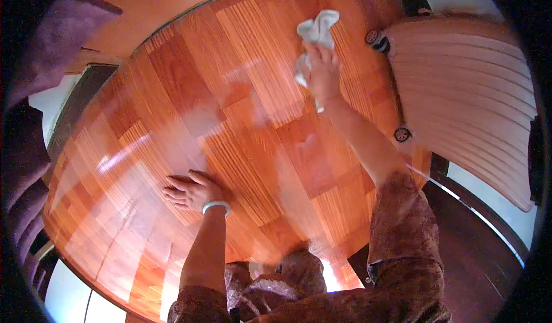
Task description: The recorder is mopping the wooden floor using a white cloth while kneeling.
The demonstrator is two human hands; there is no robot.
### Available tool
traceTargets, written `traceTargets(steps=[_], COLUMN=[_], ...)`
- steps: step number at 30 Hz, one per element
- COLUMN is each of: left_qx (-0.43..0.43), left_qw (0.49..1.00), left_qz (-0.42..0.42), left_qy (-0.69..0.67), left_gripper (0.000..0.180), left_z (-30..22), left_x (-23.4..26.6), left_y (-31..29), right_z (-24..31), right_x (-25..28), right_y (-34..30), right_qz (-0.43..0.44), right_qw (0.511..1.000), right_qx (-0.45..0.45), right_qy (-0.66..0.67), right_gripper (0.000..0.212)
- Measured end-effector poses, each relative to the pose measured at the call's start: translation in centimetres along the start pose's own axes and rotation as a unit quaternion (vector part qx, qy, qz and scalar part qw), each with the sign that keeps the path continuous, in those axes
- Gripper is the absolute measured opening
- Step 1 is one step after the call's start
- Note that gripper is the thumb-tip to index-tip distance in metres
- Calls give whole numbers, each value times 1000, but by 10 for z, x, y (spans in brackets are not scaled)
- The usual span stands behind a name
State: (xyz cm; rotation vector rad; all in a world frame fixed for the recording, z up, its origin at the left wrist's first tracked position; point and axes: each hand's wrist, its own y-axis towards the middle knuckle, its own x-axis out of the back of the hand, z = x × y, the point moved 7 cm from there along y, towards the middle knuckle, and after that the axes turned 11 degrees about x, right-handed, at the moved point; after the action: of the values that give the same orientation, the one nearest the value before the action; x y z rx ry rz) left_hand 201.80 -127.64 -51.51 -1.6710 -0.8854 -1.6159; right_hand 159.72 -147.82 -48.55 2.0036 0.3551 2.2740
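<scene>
My right hand [324,73] is stretched far ahead onto the wood-patterned floor [247,133]. Its fingers close on a crumpled white cloth [318,29], which sticks out beyond the fingertips and beside the palm. My left hand [192,191] rests flat on the floor, fingers spread, holding nothing. A pale green bangle [216,207] circles that wrist. At the lower edge my knees, in brown fuzzy clothing, are on the floor between my arms.
A ribbed pink suitcase [460,87] stands at the right, its small wheels [402,134] facing my right arm. Purple fabric [63,41] hangs along the left side. Behind the floor's far edge runs an orange-brown surface [155,7]. Dark brown panelling [466,242] lies at the lower right.
</scene>
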Motion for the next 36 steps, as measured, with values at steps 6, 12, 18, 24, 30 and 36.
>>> traceTargets(steps=[6,12,18,24,30,36], left_qx=[9,3,10,-11,-9,-1], left_qw=[1000,1000,1000,1000,1000,1000], left_qz=[21,12,26,-11,-4,14], left_qy=[14,8,-3,-5,-3,-6], left_gripper=[76,76,76,77,76,76], left_z=[-2,0,-5,2,-3,0], left_x=[-1,-3,-2,-6,0,-4], left_y=[-4,0,-7,0,-5,-2], right_z=[-16,1,-30,-9,-5,-23], right_x=[3,1,-5,1,-4,2], right_y=[17,-1,12,12,-5,10], right_qz=[-42,25,-21,6,-17,1], right_qw=[992,999,994,999,998,1000], right_qx=[-115,-4,-112,-38,-56,-16], right_qy=[-23,25,-2,25,-1,11], right_gripper=[60,62,72,70,68,65])
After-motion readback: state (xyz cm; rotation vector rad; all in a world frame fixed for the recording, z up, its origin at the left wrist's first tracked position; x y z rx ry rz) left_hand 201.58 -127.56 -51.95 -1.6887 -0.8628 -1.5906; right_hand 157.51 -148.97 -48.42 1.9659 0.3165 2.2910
